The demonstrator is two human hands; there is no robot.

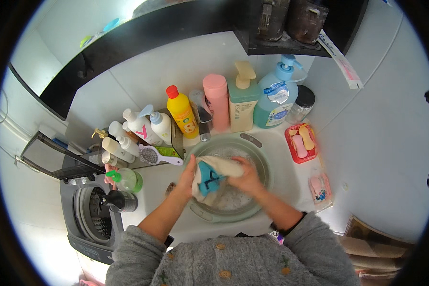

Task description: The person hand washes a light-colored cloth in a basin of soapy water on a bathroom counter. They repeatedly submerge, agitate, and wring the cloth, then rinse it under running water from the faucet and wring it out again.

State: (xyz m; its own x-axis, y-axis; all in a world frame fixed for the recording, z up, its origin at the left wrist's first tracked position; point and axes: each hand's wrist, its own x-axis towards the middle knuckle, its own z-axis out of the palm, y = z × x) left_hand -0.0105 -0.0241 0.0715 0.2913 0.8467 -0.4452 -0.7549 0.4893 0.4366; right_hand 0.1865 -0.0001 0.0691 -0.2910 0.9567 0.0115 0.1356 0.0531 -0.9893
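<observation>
A cream cloth (218, 165) with a blue patch bearing dark marks is held between both hands over a pale green plastic basin (265, 178). Sudsy water (237, 196) lies in the basin, which sits in a white sink. My left hand (186, 177) grips the cloth's left side. On its right side, my right hand (246, 177) has hold of a bunched part, slightly blurred. The cloth hides some of the fingers.
Behind the basin stand a yellow bottle (183, 114), a pink bottle (216, 103) and pump bottles (277, 96). A red soap dish (301, 143) is at right. Left are a hairbrush (157, 156), a green-topped soap bottle (127, 180) and an open top-loading washing machine (69, 214). A dark shelf (286, 49) overhangs.
</observation>
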